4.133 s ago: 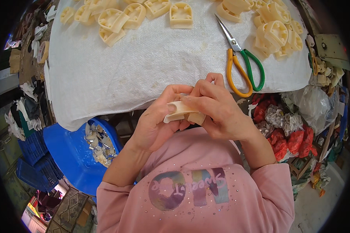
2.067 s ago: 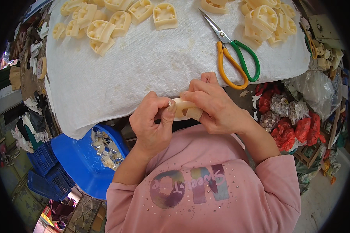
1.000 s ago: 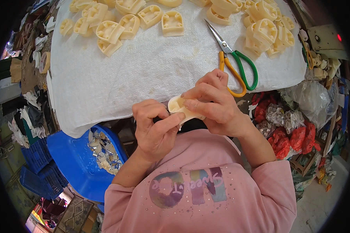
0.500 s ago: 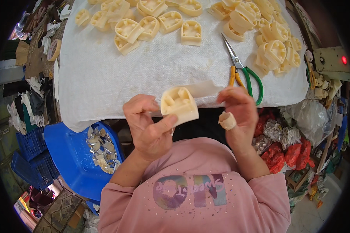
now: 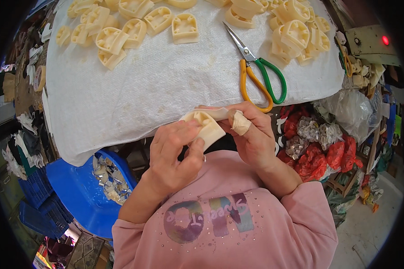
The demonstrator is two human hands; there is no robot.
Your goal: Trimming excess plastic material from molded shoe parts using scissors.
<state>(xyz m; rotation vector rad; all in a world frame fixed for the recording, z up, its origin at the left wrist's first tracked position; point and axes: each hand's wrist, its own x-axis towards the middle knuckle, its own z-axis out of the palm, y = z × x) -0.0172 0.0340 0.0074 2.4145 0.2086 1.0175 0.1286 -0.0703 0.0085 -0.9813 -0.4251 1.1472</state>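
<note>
My left hand (image 5: 173, 152) is closed around a cream shoe heel (image 5: 212, 133), a hollow D-shaped plastic block with ribs inside, held just off the table's near edge. Along the heel's far side runs a pale thin strip (image 5: 216, 113), reaching toward my right hand (image 5: 260, 145). That hand's fingers close on the strip's right end, beside the heel. Beige tape (image 5: 239, 123) wraps my right thumb. Scissors (image 5: 255, 65) with one orange and one green handle lie partly spread on the white cloth, beyond my right hand.
The table bears a white woven cloth (image 5: 134, 89). Several similar heels (image 5: 185, 29) lie at its far left, and a pile (image 5: 295, 38) stands at far right. A blue basin (image 5: 74, 193) with shiny scraps sits at lower left. Red plastic bags (image 5: 307, 163) lie at right.
My right hand has moved left, close to the heel, and now grips the strip's end. The heel has come lower and tilted. The view has shifted, so the table things appear farther up and left.
</note>
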